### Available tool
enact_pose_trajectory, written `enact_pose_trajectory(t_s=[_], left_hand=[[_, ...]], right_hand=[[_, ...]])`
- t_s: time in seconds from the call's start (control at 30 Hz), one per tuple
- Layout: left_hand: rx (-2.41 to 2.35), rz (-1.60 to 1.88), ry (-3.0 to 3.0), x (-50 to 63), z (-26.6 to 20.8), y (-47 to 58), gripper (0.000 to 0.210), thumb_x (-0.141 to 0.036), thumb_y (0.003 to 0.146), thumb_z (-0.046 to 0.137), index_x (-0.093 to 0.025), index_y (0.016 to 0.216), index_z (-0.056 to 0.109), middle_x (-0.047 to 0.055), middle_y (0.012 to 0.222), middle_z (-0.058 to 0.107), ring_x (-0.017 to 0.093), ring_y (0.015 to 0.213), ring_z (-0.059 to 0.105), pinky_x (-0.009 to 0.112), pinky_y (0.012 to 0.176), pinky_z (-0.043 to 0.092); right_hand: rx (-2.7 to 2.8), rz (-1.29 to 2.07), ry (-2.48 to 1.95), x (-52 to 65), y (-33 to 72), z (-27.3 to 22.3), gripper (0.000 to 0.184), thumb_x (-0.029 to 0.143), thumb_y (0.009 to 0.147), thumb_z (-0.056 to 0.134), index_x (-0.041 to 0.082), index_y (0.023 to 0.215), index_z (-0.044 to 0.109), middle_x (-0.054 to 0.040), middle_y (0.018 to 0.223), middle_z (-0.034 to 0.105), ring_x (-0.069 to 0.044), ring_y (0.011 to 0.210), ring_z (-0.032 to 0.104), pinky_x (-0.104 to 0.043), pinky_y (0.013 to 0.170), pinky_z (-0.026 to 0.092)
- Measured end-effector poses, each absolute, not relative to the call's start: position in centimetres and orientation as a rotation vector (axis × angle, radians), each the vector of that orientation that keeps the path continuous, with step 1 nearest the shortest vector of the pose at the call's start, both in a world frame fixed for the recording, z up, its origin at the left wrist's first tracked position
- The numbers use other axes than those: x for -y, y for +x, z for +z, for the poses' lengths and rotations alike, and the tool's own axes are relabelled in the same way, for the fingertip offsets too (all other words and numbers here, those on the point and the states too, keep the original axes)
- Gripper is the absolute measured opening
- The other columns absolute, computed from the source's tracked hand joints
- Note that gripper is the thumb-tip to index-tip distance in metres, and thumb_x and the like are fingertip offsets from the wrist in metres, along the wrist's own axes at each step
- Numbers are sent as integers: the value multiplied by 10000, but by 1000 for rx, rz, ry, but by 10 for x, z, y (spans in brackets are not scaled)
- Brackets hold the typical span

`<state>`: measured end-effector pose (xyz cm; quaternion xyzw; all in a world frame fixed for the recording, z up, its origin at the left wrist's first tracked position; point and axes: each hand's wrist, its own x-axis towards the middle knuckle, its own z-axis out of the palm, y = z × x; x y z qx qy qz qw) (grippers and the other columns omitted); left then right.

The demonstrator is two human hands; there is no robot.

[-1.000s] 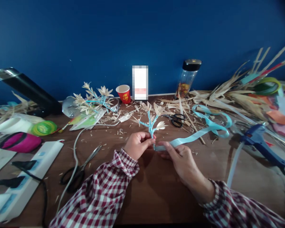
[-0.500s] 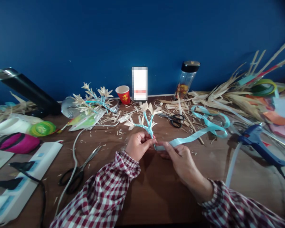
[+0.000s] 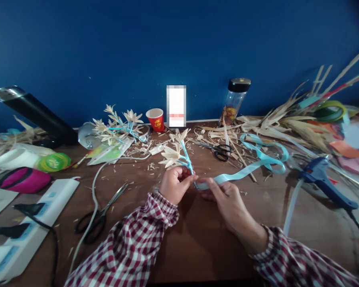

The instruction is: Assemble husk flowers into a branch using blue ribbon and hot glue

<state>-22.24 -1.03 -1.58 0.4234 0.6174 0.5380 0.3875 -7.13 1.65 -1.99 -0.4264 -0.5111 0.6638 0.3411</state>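
Note:
My left hand (image 3: 177,185) pinches the lower stem of a craft flower branch (image 3: 186,154), whose cream husk petals lean to the upper left. Light-blue ribbon wraps the branch's stems. Just to the right, my right hand (image 3: 227,201) grips the light-blue ribbon (image 3: 237,175) close to the stem's lower end. From there the ribbon runs up and right to a loose, looped heap on the table. Fingers partly cover the spot where ribbon and stem meet.
Black-handled scissors (image 3: 100,219) lie at left by a white power strip (image 3: 52,211). Another pair of scissors (image 3: 221,152) rests among husk scraps. A blue glue gun (image 3: 326,179) is at right. Behind stand a red paper cup (image 3: 155,119), a glass bottle (image 3: 235,101) and a finished-looking flower spray (image 3: 119,125).
The flower branch has turned in my left hand, so its blossoms now bunch toward the left. My right hand keeps its hold on the ribbon, nearly in the same place.

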Motion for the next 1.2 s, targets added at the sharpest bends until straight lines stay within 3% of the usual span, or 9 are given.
enact_pose_trajectory(t_s=[0.17, 0.43, 0.6, 0.73, 0.9, 1.2], left_hand=[[-1533, 1397, 1003, 10, -18, -221, 226, -320, 641, 717, -132, 734, 633, 11, 628, 629, 119, 550, 563, 228, 520, 449], [-1518, 1401, 868, 10, -12, -219, 255, -361, 640, 720, -158, 749, 612, -3, 593, 634, 128, 519, 584, 246, 506, 477], [-1453, 1448, 836, 10, -10, -218, 270, -335, 587, 766, -143, 731, 641, 4, 613, 654, 129, 558, 602, 243, 541, 495], [-1304, 1373, 681, 11, -10, -218, 316, -344, 615, 757, -145, 847, 678, 29, 722, 682, 108, 608, 615, 213, 548, 508], [-1191, 1373, 473, 11, -11, -217, 318, -286, 556, 803, -151, 824, 697, 32, 762, 701, 87, 616, 616, 188, 556, 508], [-1289, 1416, 621, 10, -19, -219, 268, -301, 586, 780, -155, 796, 700, 11, 715, 703, 125, 626, 632, 285, 646, 539]], right_hand=[[1272, 1756, -1074, -17, -72, -18, 353, 464, 731, 640, 148, 875, 704, -97, 857, 721, -227, 776, 664, -328, 679, 543], [1334, 1828, -960, -16, -73, -15, 323, 270, 653, 728, 181, 953, 646, -71, 970, 702, -207, 860, 655, -322, 777, 512], [1345, 1784, -1008, -18, -74, -17, 228, 245, 642, 726, 183, 848, 653, -36, 786, 698, -172, 716, 636, -266, 627, 495], [1259, 1911, -957, -21, -73, -13, 157, 214, 647, 723, 157, 779, 658, 10, 639, 648, -101, 574, 557, -208, 548, 429], [1124, 2092, -905, -22, -71, -11, 137, 237, 651, 728, 144, 716, 652, 18, 606, 635, -73, 531, 527, -185, 516, 396], [1141, 2016, -1044, -21, -71, -6, 235, 293, 609, 770, 149, 729, 628, -8, 634, 670, -97, 558, 591, -181, 509, 446]])
